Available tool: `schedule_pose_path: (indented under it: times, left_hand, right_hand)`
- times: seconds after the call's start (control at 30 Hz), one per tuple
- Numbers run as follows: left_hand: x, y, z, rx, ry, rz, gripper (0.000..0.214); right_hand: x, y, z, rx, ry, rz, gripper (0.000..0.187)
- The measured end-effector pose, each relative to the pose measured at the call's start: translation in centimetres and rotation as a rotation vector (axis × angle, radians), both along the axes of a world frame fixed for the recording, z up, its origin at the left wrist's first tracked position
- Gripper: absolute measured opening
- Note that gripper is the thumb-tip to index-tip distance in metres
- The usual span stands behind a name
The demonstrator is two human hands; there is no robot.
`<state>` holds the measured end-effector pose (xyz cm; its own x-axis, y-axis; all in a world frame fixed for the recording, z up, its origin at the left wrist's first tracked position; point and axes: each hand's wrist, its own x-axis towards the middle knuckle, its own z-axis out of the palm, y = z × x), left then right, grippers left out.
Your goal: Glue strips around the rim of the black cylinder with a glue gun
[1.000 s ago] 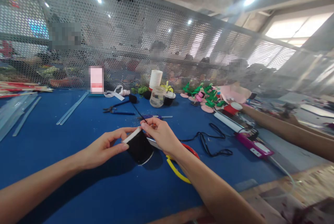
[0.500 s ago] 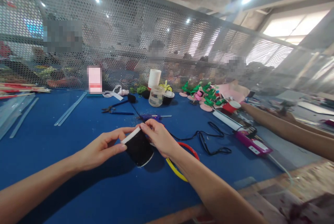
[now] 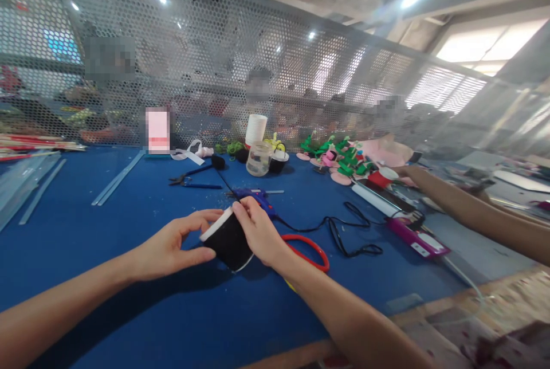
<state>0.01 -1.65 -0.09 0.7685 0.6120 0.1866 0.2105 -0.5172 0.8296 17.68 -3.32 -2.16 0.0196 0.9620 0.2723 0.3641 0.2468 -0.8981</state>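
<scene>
The left hand [image 3: 178, 246] clasps a black spool [image 3: 227, 241] with white rims, thumb on the near side and fingers curled over the far-left rim, so the spool sits tilted just above the blue table [image 3: 107, 226], near the middle of the scene. The right hand [image 3: 258, 232] closes against the spool's right side, its fingertips pressed together at the top rim; whether they pinch a thread there cannot be told. Just right of this hand a red ring [image 3: 310, 247] lies flat, partly hidden by the wrist. Just beyond the fingers lies a blue glue gun [image 3: 256, 195], its black cord [image 3: 348, 231] looping off to the right. Farther off are pliers [image 3: 189, 180], a clear jar [image 3: 259, 159] and green and pink pieces [image 3: 339, 161] along the perforated screen [image 3: 215, 71]. At the right, another person's forearm [image 3: 472, 214] stretches over the table by a purple device [image 3: 419, 240].
</scene>
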Motion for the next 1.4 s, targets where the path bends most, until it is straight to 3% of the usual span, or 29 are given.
schedule_pose_path:
  times: [0.23,0.37,0.53,0.77,1.4]
  left_hand:
    - [1.0,-1.0,0.1,0.077,0.075,0.249,0.018]
    - [1.6,-1.3,-0.1,0.017,0.133,0.359,0.025]
    - [1.6,-1.2,-0.4,-0.059,0.1,0.33,0.026]
    - [1.4,-1.1,-0.6,-0.078,0.105,0.31,0.023]
    - [1.2,-0.8,-1.1,-0.153,-0.003,0.266,0.024]
  right_hand:
    - [-1.0,-0.7,-0.1,0.127,-0.172,-0.001,0.016]
    - [-1.7,-1.3,-0.4,0.191,-0.294,-0.012,0.015]
    - [-1.6,-1.2,-0.5,0.231,-0.322,-0.001,0.011]
    - [-0.9,-0.4,-0.8,0.237,-0.154,0.052,0.012]
    - [-1.7,-1.0,-0.6,0.249,-0.252,0.015,0.008]
